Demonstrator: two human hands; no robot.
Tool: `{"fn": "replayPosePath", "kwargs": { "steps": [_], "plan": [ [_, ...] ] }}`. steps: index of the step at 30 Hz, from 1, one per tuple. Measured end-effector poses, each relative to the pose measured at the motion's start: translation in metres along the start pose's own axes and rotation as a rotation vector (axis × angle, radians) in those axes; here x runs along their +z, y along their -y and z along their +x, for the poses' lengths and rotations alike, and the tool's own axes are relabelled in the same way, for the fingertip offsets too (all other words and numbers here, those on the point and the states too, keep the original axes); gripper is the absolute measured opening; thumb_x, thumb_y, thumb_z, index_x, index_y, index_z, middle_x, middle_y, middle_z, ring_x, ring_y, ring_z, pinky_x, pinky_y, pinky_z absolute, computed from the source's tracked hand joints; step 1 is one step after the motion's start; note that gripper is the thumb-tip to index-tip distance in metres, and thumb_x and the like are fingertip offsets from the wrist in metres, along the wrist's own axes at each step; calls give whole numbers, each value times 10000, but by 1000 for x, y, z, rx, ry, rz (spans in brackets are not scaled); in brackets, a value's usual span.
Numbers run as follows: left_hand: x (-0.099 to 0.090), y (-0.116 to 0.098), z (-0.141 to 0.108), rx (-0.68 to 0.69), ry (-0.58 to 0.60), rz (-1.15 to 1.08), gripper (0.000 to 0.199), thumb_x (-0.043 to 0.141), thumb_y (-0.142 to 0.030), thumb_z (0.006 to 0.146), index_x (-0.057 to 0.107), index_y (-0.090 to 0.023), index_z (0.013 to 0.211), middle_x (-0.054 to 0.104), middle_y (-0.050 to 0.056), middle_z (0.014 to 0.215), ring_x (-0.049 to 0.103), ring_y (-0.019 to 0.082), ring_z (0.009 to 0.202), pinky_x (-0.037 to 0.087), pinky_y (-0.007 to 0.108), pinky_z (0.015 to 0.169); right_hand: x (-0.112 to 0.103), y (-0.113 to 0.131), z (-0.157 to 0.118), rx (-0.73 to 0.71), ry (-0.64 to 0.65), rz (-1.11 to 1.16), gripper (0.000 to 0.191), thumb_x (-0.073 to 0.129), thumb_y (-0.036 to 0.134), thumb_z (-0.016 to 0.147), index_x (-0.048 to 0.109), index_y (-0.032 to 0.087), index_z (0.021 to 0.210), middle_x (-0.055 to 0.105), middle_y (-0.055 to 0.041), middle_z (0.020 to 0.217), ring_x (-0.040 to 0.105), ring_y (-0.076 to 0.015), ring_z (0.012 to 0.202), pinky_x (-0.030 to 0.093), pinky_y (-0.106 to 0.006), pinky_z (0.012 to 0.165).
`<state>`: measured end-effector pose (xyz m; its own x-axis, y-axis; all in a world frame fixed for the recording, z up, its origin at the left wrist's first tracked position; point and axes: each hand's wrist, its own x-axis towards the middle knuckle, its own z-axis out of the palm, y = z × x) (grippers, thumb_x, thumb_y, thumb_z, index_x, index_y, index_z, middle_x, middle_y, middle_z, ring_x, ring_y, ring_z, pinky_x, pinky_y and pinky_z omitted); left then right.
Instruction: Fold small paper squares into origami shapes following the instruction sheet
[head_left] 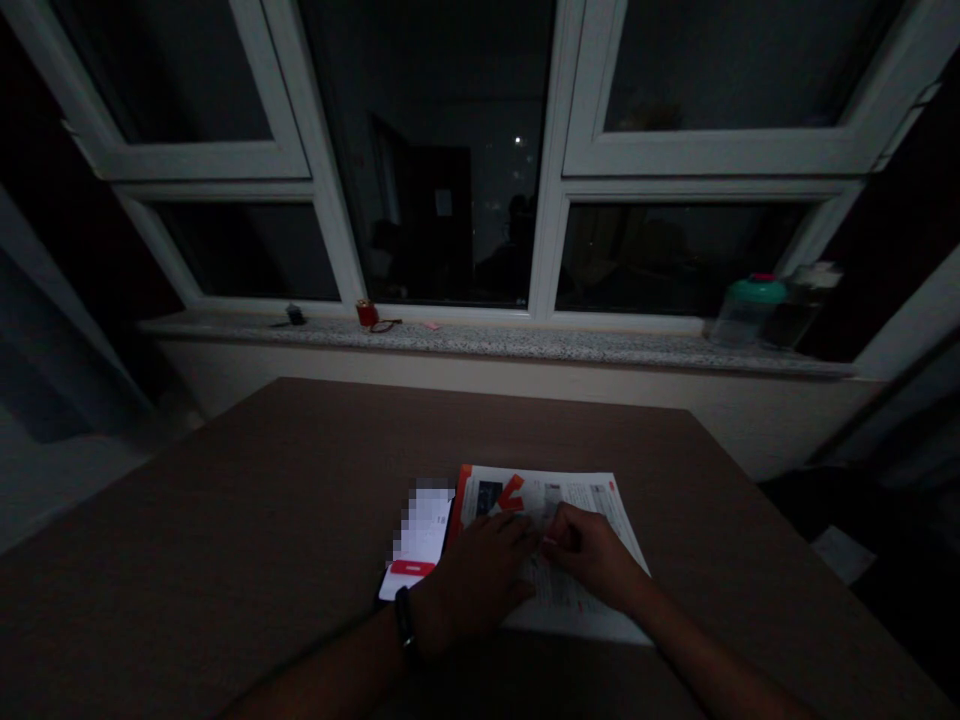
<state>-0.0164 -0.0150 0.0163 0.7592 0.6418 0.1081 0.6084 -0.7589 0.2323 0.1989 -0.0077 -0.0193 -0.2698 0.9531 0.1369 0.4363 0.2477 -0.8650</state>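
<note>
A printed sheet or booklet [592,490] with an orange left edge lies on the brown table. My left hand [484,570], with a dark band on its wrist, rests palm down over its left part, fingers spread. An orange-red piece [512,492] sits just beyond those fingertips, on the page. Over the middle of the page, my right hand [589,550] has its thumb and fingers pinched together; a small pinkish bit shows at the fingertips, too dim to make out. Left of the page is a lit phone [426,530] with a red bar on its screen.
The brown table [300,470] reaches to a wall below a speckled sill [487,340]. On the sill stand a small red jar [367,313], a dark little bottle [295,314] and a teal-lidded container [750,305]. Dark windows rise behind.
</note>
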Motion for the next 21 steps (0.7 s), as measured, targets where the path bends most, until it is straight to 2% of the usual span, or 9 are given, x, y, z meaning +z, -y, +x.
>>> {"fn": "replayPosePath", "kwargs": {
  "steps": [2, 11, 18, 21],
  "plan": [
    [-1, 0, 0, -3, 4, 4, 579, 738, -328, 849, 503, -201, 1362, 515, 112, 1426, 439, 338, 1341, 403, 502, 1085, 0, -1, 1, 13, -40, 7, 139, 626, 204, 796, 511, 212, 719, 528, 45, 613, 479, -126, 578, 335, -225, 531],
    [3, 4, -1, 46, -27, -23, 511, 722, -293, 865, 531, -206, 1331, 541, 91, 1391, 452, 309, 1331, 369, 470, 1116, 1, -2, 0, 15, -72, 0, 127, 638, 213, 793, 528, 211, 730, 535, 44, 612, 488, -131, 571, 347, -232, 534],
    [-9, 0, 2, 63, 42, -49, 286, 662, -265, 910, 619, -200, 1184, 622, 81, 1248, 556, 274, 1199, 411, 425, 1062, -1, 3, -1, 2, -52, -38, 122, 627, 189, 793, 527, 208, 727, 536, 45, 619, 498, -130, 583, 352, -231, 544],
    [-9, 0, 4, 63, 46, -53, 285, 678, -253, 898, 625, -197, 1173, 634, 77, 1225, 561, 270, 1192, 408, 415, 1057, 0, 5, -3, -14, -13, -82, 126, 628, 186, 786, 522, 209, 722, 539, 43, 626, 495, -127, 587, 344, -226, 537]
  ]
}}
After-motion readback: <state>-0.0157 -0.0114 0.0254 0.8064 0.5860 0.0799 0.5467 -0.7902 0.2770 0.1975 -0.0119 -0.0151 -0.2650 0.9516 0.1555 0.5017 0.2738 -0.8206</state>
